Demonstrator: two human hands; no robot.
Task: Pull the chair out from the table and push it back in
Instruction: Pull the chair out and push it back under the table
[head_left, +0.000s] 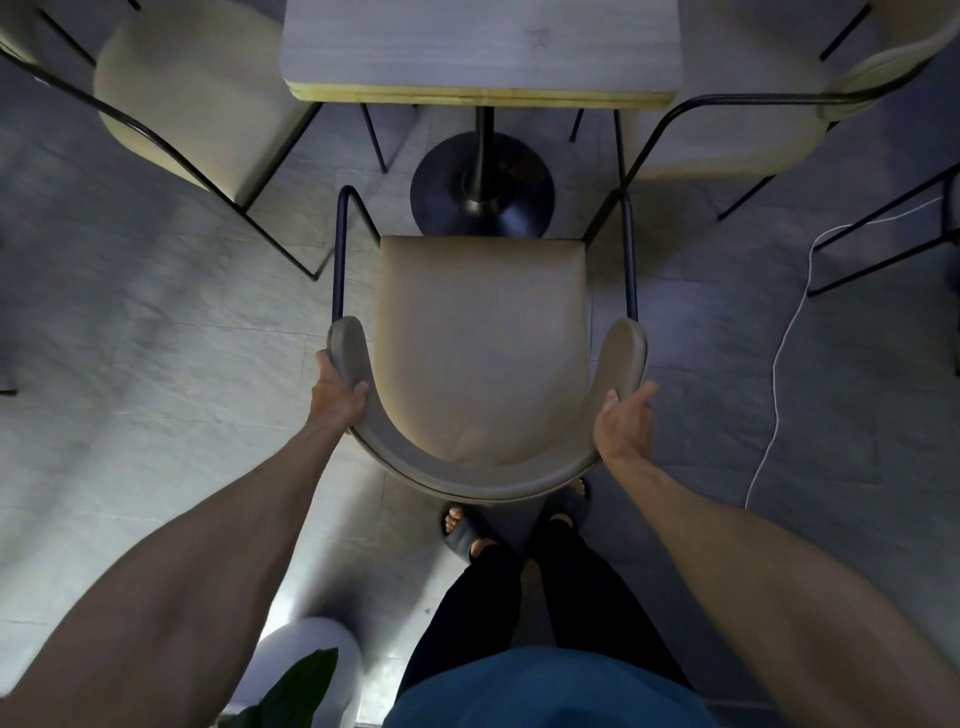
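And here's the beige chair (483, 353), standing well out from the table (483, 52). Its front seat edge sits short of the table's yellow edge, with the round black pedestal base (483, 187) showing in the gap. The left hand (337, 395) grasps the left end of the curved backrest, thumb hooked over the inner face, fingers round the outside. The right hand (626, 421) lies against the outer face of the right end, thumb on the rim; whether its fingers wrap round the pad I cannot tell. With the chair out like this, I'd judge the push back in is the part to get right: hands level, equal pressure, so it travels straight and doesn't yaw. A firmer hold on the right would help. Now the lane, and it's narrow! The dark metal frame (337, 260) has to pass between the leg of the left neighbouring chair (192, 93) and the frame of the right neighbouring chair (727, 135), both angled in close to the table corners. Dead ahead, the pedestal base is the stop: the front legs should straddle it, not strike it. A white cable (774, 369) trails on the floor to the right, apart from the chair's legs. Behind, the person's feet in dark slides (460, 525) stand just under the backrest, and a white pot (306, 644) sits low left, so backing room looks thin.
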